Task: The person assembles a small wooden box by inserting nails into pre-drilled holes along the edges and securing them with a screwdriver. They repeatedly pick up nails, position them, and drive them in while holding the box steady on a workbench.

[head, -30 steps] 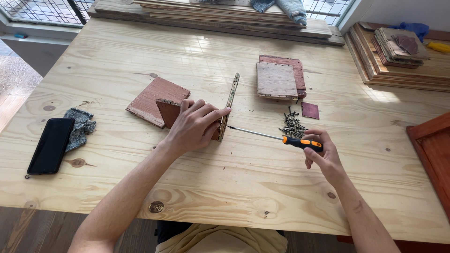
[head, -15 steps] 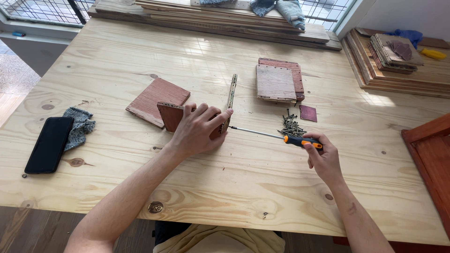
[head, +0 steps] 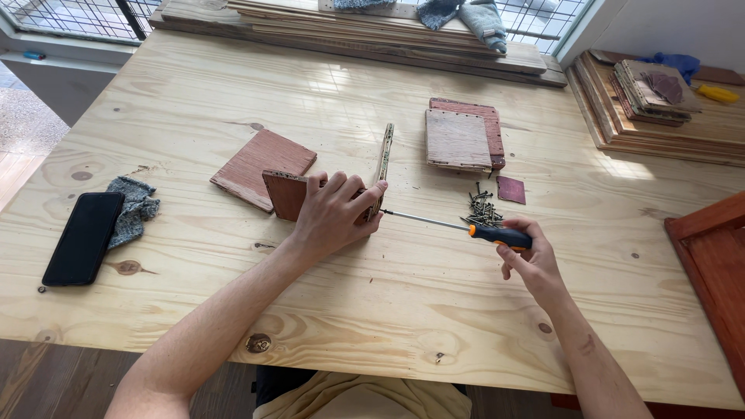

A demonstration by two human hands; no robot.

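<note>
Broadly, the pale pine worktop carries everything here, with a stack of planks along its far edge and more boards piled at the right. Nearer the middle lie a flat reddish panel, a small stacked box piece, a dark phone beside a grey rag, and a loose heap of screws.

The left hand clamps two small wooden panels set on edge at a right angle, fingers curled over the upright strip; its grip is pressed tight on the joint. The right hand pinches the orange-and-black handle of a screwdriver, whose thin shaft runs level to the joint just by the left fingertips (the screw itself is too small to make out).

To do this well, I judge, the shaft should stay square to the strip's face, pressure going straight along it, while the left hand keeps the panels from sliding apart and its fingertips clear of the tip.
</note>
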